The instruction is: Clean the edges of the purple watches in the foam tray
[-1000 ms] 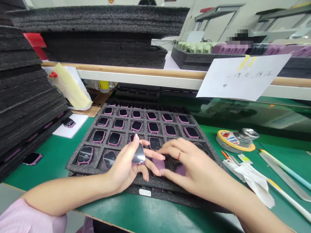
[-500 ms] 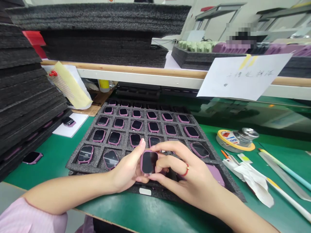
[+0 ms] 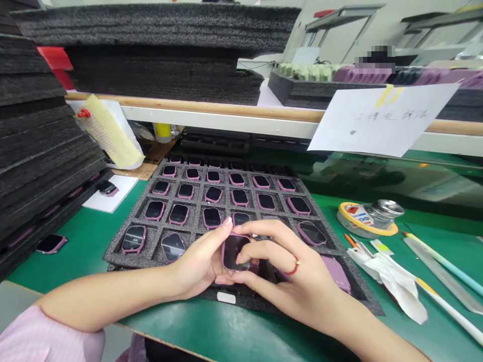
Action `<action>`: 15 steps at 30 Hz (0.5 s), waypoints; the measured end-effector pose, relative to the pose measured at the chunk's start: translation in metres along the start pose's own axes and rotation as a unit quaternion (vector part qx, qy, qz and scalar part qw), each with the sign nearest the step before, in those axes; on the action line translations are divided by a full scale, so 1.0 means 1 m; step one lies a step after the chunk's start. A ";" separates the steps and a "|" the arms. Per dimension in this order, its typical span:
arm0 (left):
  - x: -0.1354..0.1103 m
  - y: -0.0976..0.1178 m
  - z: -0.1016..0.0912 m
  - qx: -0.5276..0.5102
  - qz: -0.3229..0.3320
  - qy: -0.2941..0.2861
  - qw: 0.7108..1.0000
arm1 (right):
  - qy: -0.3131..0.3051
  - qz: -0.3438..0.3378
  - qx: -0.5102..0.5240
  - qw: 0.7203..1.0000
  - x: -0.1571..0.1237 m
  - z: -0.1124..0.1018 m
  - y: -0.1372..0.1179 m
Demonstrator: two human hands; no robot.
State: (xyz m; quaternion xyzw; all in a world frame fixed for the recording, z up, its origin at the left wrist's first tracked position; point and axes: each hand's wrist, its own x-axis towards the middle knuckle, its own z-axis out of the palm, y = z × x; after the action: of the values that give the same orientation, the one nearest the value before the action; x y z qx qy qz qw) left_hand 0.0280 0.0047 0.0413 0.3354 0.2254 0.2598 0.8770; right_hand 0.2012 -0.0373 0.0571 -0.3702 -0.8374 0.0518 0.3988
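A dark grey foam tray [image 3: 116,254] on the green bench holds rows of pink watch bodies with black screens [image 3: 212,217]. Over the tray's near edge, both hands grip one pink watch body [image 3: 233,250], screen up. My left hand [image 3: 199,261] pinches its left side with thumb and fingers. From the right, my right hand [image 3: 287,276], which wears a ring, closes on it with a fingertip on the screen. Another pink watch body [image 3: 335,271] lies in the tray just right of my right hand.
Stacks of black foam trays [image 3: 41,130] rise at the left and on the shelf. Loose watch bodies [image 3: 51,244] lie by the left stack. A tape roll with a metal cap [image 3: 368,216], tweezers, pens and a paper scrap [image 3: 396,284] lie at the right. A paper note [image 3: 381,118] hangs from the shelf.
One second ago my left hand held the watch body alone while my right hand rested on the tray. My right hand has since come up and joined it on the watch.
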 end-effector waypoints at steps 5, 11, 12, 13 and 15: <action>0.000 0.002 0.001 -0.026 -0.010 0.000 1.000 | 0.024 -0.013 -0.016 0.999 -0.002 0.006 0.001; 0.000 0.002 0.000 -0.009 0.005 -0.005 1.000 | 0.116 0.029 0.034 0.992 0.001 -0.001 0.000; 0.000 0.002 0.000 -0.004 0.004 -0.003 1.000 | 0.149 0.056 0.063 0.985 0.001 -0.003 0.001; 0.000 0.003 0.000 0.000 0.001 -0.001 1.000 | 0.183 0.083 0.093 0.975 0.000 -0.005 0.001; 0.000 0.003 0.000 0.001 -0.003 0.003 1.000 | 0.221 0.118 0.141 0.958 -0.002 -0.007 0.003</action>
State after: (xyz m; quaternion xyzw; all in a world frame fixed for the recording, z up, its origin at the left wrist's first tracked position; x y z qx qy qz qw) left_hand 0.0273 0.0070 0.0436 0.3348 0.2293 0.2584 0.8767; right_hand 0.2081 -0.0378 0.0595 -0.4088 -0.6626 0.1333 0.6132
